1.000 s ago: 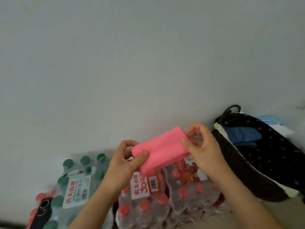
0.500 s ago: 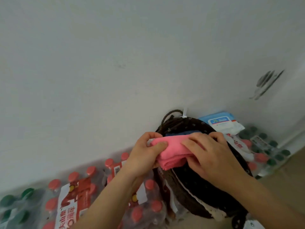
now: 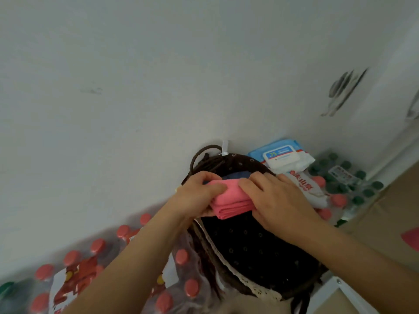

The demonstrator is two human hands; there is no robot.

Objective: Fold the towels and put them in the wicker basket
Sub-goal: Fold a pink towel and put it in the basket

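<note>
Hands hold the folded pink towel right over the open wicker basket. The left hand grips one end and the right hand grips the other. Deeper in the basket, at its far side, lies a blue towel. I think both hands should go down level, lay the pink towel flat, then let go together so the folds stay neat.

One head-worn wide-angle view, facing forward and down, close over wicker basket
</note>
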